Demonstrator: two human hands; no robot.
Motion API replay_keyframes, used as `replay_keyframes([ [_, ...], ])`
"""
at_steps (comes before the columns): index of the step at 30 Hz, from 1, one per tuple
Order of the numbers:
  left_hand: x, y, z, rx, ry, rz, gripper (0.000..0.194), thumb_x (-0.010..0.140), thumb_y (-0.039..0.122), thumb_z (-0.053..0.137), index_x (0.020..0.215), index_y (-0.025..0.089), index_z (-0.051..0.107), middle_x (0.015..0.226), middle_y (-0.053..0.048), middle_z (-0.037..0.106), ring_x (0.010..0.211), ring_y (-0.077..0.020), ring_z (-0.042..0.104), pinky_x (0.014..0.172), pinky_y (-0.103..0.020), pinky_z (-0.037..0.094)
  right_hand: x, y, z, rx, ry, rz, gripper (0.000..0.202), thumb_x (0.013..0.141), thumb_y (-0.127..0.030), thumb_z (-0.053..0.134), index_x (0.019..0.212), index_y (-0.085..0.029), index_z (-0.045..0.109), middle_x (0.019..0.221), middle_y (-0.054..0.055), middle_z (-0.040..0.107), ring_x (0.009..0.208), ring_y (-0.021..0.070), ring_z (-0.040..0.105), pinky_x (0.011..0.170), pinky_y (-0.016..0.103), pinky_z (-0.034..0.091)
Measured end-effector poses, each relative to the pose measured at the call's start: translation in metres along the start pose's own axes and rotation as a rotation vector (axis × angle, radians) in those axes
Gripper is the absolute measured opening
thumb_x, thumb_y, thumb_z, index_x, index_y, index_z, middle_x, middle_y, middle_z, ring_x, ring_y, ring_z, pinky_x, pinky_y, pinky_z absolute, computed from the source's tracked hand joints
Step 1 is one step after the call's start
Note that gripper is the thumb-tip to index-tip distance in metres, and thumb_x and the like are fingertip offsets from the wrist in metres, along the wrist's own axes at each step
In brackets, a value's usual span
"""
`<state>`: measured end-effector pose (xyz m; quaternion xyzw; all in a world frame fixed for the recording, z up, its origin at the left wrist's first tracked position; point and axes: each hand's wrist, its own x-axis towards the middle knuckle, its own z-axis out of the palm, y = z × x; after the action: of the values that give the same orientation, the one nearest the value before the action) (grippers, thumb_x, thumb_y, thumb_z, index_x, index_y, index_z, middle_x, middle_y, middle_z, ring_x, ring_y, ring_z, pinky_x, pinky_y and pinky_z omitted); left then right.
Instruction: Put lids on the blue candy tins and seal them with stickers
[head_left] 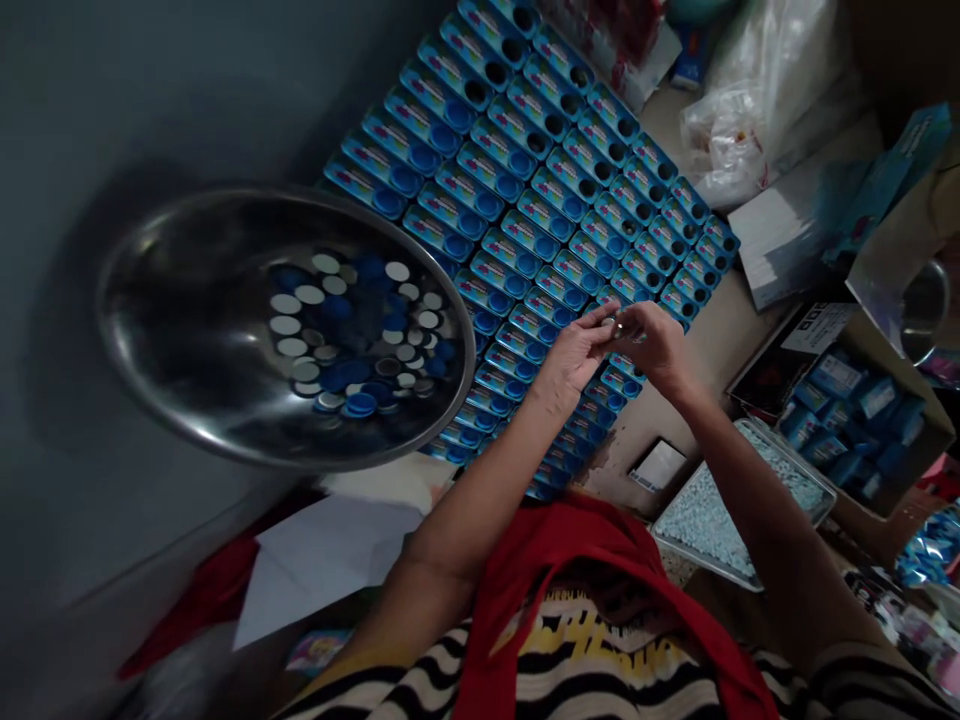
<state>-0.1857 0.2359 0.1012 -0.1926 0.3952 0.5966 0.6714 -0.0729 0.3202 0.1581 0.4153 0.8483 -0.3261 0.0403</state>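
Note:
My left hand and my right hand meet over rows of blue printed boxes. Pinched between the fingertips of both is something small and shiny, too small to name. Many boxes bear a blue round disc at one end, while those toward the upper right show a dark round hole there. To the left of the boxes a large metal bowl holds several loose blue and white discs.
At the right are a tray of pale blue pieces, a carton of blue packets and a small white-topped box. Plastic bags lie at the upper right. White paper rests below the bowl.

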Motion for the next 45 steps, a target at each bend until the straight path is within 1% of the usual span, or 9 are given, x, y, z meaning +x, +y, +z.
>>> replay_keyframes([
  [6, -0.002, -0.011, 0.025, -0.061, 0.004, -0.004, 0.023, 0.087, -0.001, 0.070, 0.099, 0.015, 0.080, 0.092, -0.003, 0.081, 0.103, -0.0138, 0.077, 0.110, -0.030, 0.055, 0.003, 0.023, -0.014, 0.211, 0.083, 0.178, 0.022, 0.079, -0.024, 0.071, 0.100, -0.020, 0.078, 0.092, 0.003, 0.079, 0.081, 0.0180, 0.072, 0.078, 0.030, 0.056],
  [12, 0.015, 0.002, 0.044, -0.012, 0.044, 0.085, 0.017, 0.086, 0.003, 0.076, 0.097, 0.015, 0.080, 0.092, -0.002, 0.082, 0.091, -0.0126, 0.078, 0.102, -0.030, 0.061, 0.048, 0.043, -0.028, 0.184, 0.247, 0.287, 0.027, 0.081, -0.021, 0.062, 0.100, -0.017, 0.081, 0.098, 0.008, 0.081, 0.090, 0.0220, 0.074, 0.083, 0.033, 0.057],
  [18, 0.021, 0.015, 0.028, 0.185, 0.137, 0.310, 0.037, 0.064, 0.014, 0.094, 0.098, 0.023, 0.081, 0.103, 0.000, 0.082, 0.119, -0.0213, 0.073, 0.107, -0.032, 0.057, 0.093, 0.056, -0.030, -0.298, 0.160, 0.307, 0.011, 0.083, -0.021, 0.068, 0.090, -0.022, 0.077, 0.106, 0.008, 0.078, 0.099, 0.0268, 0.069, 0.088, 0.038, 0.052],
  [24, 0.014, 0.020, 0.023, 0.496, 0.141, 0.439, 0.028, 0.073, 0.012, 0.089, 0.094, 0.029, 0.085, 0.111, -0.001, 0.079, 0.134, -0.0258, 0.063, 0.113, -0.033, 0.052, 0.128, 0.062, -0.038, -0.370, 0.008, 0.366, 0.009, 0.084, -0.030, 0.076, 0.089, -0.024, 0.072, 0.091, 0.004, 0.072, 0.094, 0.0269, 0.065, 0.078, 0.035, 0.047],
  [29, 0.001, 0.027, 0.019, 0.786, 0.022, 0.630, 0.013, 0.088, 0.019, 0.079, 0.084, 0.031, 0.083, 0.106, -0.005, 0.078, 0.131, -0.0287, 0.061, 0.121, -0.039, 0.043, 0.089, 0.039, -0.041, -0.247, 0.095, 0.290, 0.009, 0.085, -0.030, 0.076, 0.088, -0.024, 0.072, 0.099, 0.005, 0.075, 0.097, 0.0254, 0.066, 0.080, 0.034, 0.046],
  [33, -0.020, 0.023, 0.010, 0.988, -0.177, 0.624, 0.015, 0.092, 0.024, 0.075, 0.081, 0.032, 0.082, 0.096, -0.007, 0.078, 0.126, -0.0287, 0.061, 0.121, -0.039, 0.041, 0.023, 0.026, -0.024, 0.534, -0.068, 0.331, 0.034, 0.091, -0.055, 0.069, 0.092, -0.022, 0.075, 0.079, 0.002, 0.070, 0.072, 0.0162, 0.061, 0.066, 0.029, 0.048],
  [39, -0.034, -0.025, 0.000, 1.135, -0.382, 0.646, 0.012, 0.095, 0.026, 0.074, 0.087, 0.029, 0.083, 0.094, -0.009, 0.079, 0.115, -0.0267, 0.069, 0.118, -0.043, 0.049, -0.039, 0.051, -0.008, 1.167, -0.344, 0.547, 0.049, 0.052, -0.051, 0.099, 0.083, -0.020, 0.077, 0.065, -0.003, 0.067, 0.057, 0.0101, 0.056, 0.058, 0.025, 0.048],
  [41, -0.034, -0.038, 0.004, 1.203, -0.365, 0.810, 0.017, 0.101, 0.026, 0.065, 0.103, 0.026, 0.083, 0.112, -0.009, 0.081, 0.121, -0.0252, 0.070, 0.117, -0.044, 0.052, -0.037, 0.066, -0.016, 1.143, -0.260, 0.574, 0.047, 0.050, -0.047, 0.098, 0.083, -0.020, 0.079, 0.068, 0.000, 0.070, 0.061, 0.0127, 0.061, 0.062, 0.028, 0.051],
  [45, -0.055, -0.027, -0.001, 1.402, -0.222, 1.168, 0.027, 0.106, 0.027, 0.058, 0.127, 0.026, 0.076, 0.142, -0.010, 0.072, 0.135, -0.0236, 0.067, 0.118, -0.042, 0.054, -0.010, 0.096, -0.039, 0.643, 0.216, 0.462, 0.026, 0.071, -0.037, 0.079, 0.090, -0.020, 0.081, 0.079, 0.002, 0.076, 0.075, 0.0197, 0.070, 0.075, 0.033, 0.056],
])
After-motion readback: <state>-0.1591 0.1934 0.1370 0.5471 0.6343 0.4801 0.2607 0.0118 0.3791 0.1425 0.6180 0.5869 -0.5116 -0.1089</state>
